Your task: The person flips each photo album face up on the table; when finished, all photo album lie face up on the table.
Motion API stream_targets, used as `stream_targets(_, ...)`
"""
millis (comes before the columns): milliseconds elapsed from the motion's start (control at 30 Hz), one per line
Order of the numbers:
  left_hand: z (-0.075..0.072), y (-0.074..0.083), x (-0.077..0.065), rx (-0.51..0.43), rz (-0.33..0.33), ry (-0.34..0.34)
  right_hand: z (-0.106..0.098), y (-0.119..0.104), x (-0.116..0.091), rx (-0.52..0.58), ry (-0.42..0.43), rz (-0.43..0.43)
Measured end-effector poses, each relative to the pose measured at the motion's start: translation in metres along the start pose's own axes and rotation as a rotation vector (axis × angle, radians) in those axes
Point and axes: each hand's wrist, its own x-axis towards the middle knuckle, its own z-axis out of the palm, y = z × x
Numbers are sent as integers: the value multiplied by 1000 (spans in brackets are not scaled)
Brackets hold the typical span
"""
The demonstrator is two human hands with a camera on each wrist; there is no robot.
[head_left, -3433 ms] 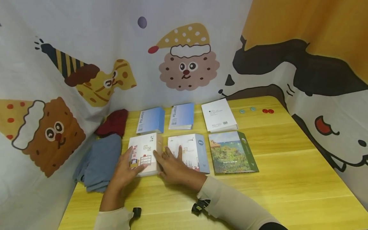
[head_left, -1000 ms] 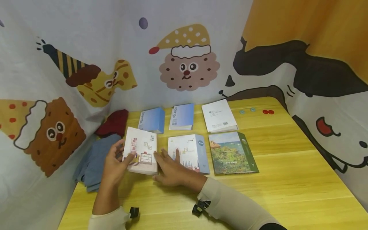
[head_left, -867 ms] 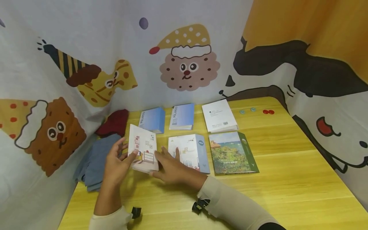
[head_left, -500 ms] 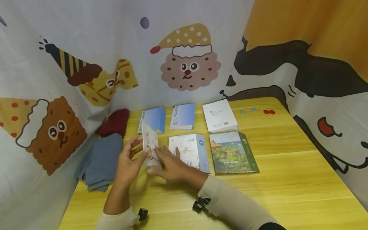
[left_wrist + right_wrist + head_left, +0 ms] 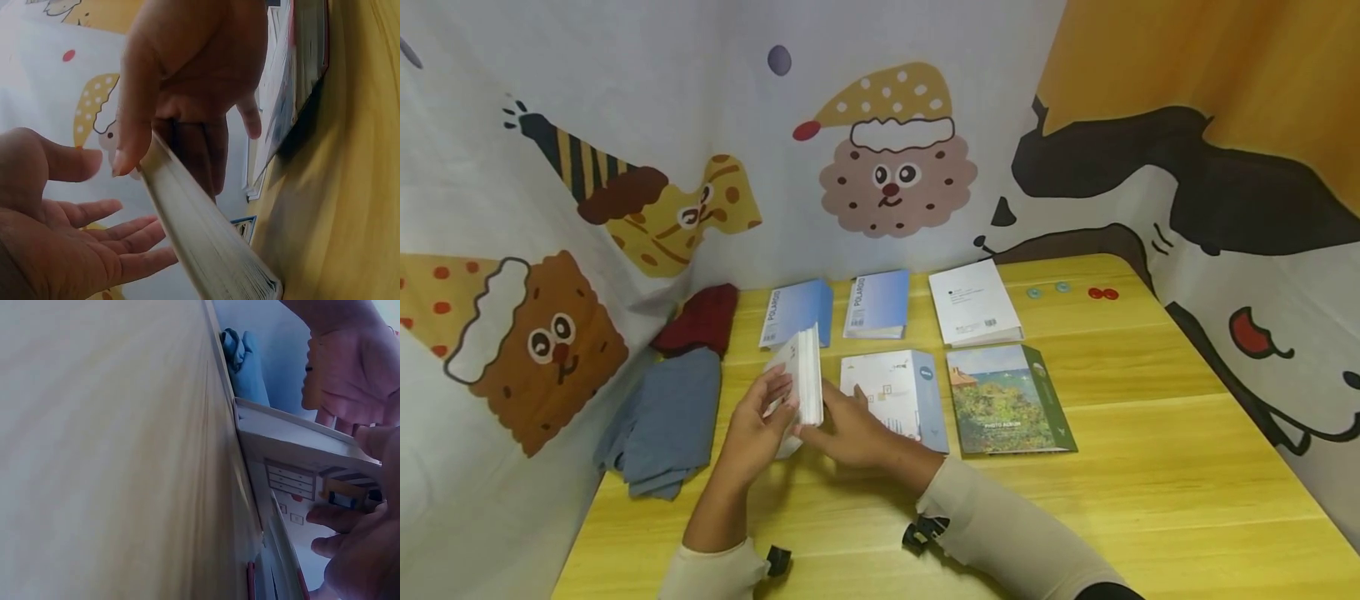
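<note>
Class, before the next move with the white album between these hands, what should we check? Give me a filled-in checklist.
1. Right hand grips the white album: ok, thumb and fingers on opposite sides.
2. It lies flat: not ok, tilted up.
3. It is clear of the table: cannot tell.
4. Left hand clear of gray-blue cloth: ok.
5. Right hand clear of blue-spined album: cannot tell, they overlap in the head view.

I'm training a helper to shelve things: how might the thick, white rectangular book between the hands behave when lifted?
The thick, white rectangular book is probably fairly stiff: its raised cover looks straight. It may feel heavyish, given the dense block of pages. Rolling seems unlikely with such flat faces.
</note>
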Motion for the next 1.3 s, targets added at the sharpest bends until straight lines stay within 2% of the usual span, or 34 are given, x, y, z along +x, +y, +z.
stream_targets(200, -5, -7, 2, 25, -17, -6, 1, 1, 0, 0, 37, 23)
stream_targets(267, -8, -11, 3, 61, -31, -5, 1, 2, -1, 0, 53, 20)
stream_targets(500, -20, -30, 7, 293, -139, -25, -4, 4, -1, -36, 84, 31)
stream_targets(633, -28, -38, 12, 368, -168, -52, -5, 9, 0, -85, 80, 42)
stream_targets(800, -34, -43, 14, 405, -192, -66, -1, 18, 1, -168, 84, 61)
stream_targets(1033, -40, -47, 12, 426, -157, -57, 0, 11, -1, -322, 40, 118)
stream_targets(1200, -47, -49, 12, 372, -194, -42, 1, 7, 0, -500, -62, 144)
stream_targets(1300, -51, -48, 9, 331, -215, -38, 4, 6, 0, -534, -84, 165)
